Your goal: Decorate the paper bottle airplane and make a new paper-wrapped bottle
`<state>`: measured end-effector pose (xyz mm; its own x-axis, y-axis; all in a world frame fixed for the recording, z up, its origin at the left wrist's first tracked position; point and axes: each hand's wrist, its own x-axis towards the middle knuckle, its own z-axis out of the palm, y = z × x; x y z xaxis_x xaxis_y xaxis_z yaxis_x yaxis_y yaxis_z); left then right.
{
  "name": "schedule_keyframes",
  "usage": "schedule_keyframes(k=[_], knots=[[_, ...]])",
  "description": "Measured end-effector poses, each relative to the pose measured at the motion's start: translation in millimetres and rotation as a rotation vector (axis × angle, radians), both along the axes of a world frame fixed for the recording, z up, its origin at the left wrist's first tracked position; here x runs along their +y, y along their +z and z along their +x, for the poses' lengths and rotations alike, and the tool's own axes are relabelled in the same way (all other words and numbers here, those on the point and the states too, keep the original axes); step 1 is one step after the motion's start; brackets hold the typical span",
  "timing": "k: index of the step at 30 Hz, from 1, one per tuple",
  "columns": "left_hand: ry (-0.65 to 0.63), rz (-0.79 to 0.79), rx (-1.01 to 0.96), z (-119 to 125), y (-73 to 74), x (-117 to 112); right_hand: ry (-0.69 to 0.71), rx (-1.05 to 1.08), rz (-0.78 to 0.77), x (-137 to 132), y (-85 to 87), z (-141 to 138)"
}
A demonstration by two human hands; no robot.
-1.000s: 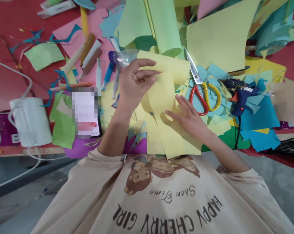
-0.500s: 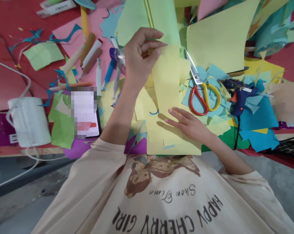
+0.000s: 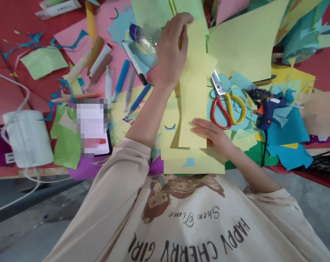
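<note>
A long pale yellow paper strip (image 3: 193,91) runs away from me, its near end casting a shadow on the yellow sheet (image 3: 193,165) below. My left hand (image 3: 173,51) is closed at the strip's far end, fingers curled over it; the fingertips are partly hidden. At the strip's right edge, my right hand (image 3: 216,136) has two fingers on top, while the rest of the hand goes partly under the paper. A small blue scrap with a black curved line (image 3: 169,126) lies left of the strip. Scissors (image 3: 222,94) with one red and one yellow handle lie right of it.
Markers (image 3: 121,80) and a clear bottle with a purple cap (image 3: 145,38) lie to the left. Nearby are a phone (image 3: 101,145) and a white corded device (image 3: 28,138). A dark blue glue gun (image 3: 267,112) rests among paper scraps on the right.
My left hand has moved up and to the right, its fingers now curled over the strip. The strip's near end now stands out above the sheet, and my right fingers are at its edge.
</note>
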<state>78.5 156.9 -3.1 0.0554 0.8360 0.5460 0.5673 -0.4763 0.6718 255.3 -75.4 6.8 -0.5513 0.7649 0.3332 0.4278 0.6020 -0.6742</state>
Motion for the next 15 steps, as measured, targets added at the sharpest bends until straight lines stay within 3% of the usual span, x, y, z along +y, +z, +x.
schedule_keyframes(k=[4,8,12,15], knots=[[-0.057,-0.13,-0.004,-3,17.5,-9,-0.069,0.063,0.043,1,4.0,-2],[-0.164,-0.109,-0.089,-15,39.5,-37,-0.111,0.057,-0.007,4,14.5,-8],[-0.271,-0.267,-0.126,-22,67.7,-67,-0.14,0.187,-0.197,15,29.1,-15],[-0.379,-0.475,-0.18,-27,78.0,-83,-0.221,0.285,-0.382,27,38.1,-21]])
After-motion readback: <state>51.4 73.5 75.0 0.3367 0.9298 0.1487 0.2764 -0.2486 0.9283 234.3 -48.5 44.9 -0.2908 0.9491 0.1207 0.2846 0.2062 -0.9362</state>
